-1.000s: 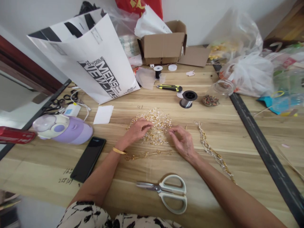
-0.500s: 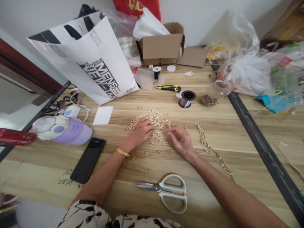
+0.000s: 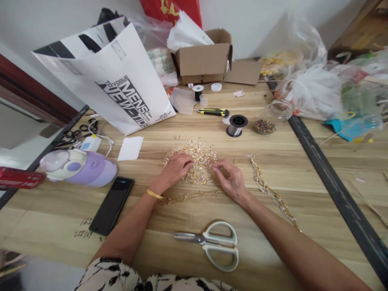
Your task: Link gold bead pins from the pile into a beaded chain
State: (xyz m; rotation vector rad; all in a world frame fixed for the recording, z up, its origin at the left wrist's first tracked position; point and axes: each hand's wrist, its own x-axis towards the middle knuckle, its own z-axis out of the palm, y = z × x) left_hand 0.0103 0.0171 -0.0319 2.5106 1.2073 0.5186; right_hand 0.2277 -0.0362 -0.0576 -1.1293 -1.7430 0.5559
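A heap of small gold and clear beads or links [image 3: 200,159] lies between my hands. My left hand [image 3: 177,165] rests over the heap's left side, its thumb and fingertips pinched together. At the heap's right edge, my right hand [image 3: 229,176] also holds a pinch. Whatever sits in either pinch is too small to make out. Below the heap, a thin gold chain [image 3: 188,197] stretches across the table. A bundle of gold and clear strands [image 3: 266,188], tied with white thread at the top, lies right of my right hand. Scissors with white handles [image 3: 212,242] lie nearest my body.
Left are a black phone [image 3: 112,205], a purple bottle [image 3: 87,166], white paper [image 3: 130,148] and a large paper bag [image 3: 133,89]. Behind the heap lie a yellow cutter [image 3: 213,112], a wire spool [image 3: 236,125] and a glass jar of beads [image 3: 274,117]. A cardboard box [image 3: 203,60] stands at the back.
My left hand has shifted slightly left within the view, its fingertips staying pinched. My right hand keeps nearly the same place and pose. The whole view has drifted slightly.
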